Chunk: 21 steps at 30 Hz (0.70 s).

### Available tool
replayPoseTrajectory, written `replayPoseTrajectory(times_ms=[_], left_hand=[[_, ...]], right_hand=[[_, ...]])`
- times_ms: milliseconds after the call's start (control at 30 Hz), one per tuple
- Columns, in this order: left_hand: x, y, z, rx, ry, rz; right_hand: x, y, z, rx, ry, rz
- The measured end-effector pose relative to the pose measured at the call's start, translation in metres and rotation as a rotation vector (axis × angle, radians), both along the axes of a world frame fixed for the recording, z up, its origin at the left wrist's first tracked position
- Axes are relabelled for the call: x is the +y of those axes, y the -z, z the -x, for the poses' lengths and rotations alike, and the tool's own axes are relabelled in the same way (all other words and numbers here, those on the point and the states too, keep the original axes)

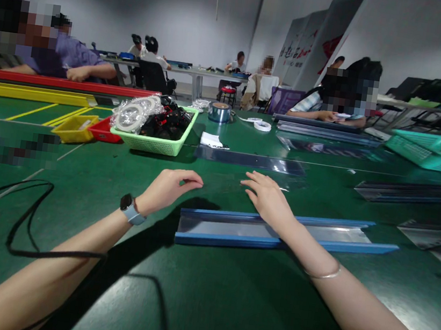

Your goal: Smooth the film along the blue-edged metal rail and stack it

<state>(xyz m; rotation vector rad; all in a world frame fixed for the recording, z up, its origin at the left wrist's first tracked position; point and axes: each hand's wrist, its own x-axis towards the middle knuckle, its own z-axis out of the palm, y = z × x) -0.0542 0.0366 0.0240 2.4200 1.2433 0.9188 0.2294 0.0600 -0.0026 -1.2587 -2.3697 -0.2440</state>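
Observation:
My left hand hovers just above the green table, fingers loosely curled and apart, holding nothing; a watch sits on its wrist. My right hand is stretched out flat with fingers extended, resting over the far edge of a blue metal channel that lies lengthwise in front of me. Just beyond its fingertips lies a clear plastic strip. Neither hand grips anything.
A light green basket holds tape rolls and black-red parts; yellow and red bins sit left of it. A black cable loops at left. More channels lie right, a teal basket far right. Seated people work at the far edge.

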Motion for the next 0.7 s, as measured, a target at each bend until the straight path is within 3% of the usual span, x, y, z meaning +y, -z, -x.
replayPoseTrajectory(times_ms=[167, 333, 500, 700], left_hand=[[-0.011, -0.014, 0.002, 0.067, 0.081, -0.002], [-0.028, -0.02, 0.005, 0.172, 0.15, -0.036], [-0.057, -0.019, 0.008, 0.258, 0.206, 0.013], [-0.084, -0.01, 0.006, 0.287, 0.201, -0.022]], right_hand=[[-0.008, -0.004, -0.023, -0.073, -0.081, -0.068], [-0.043, -0.019, -0.039, -0.206, -0.2, -0.182], [-0.086, -0.031, -0.05, -0.301, -0.285, -0.191], [-0.105, -0.022, -0.053, -0.309, -0.294, -0.167]])
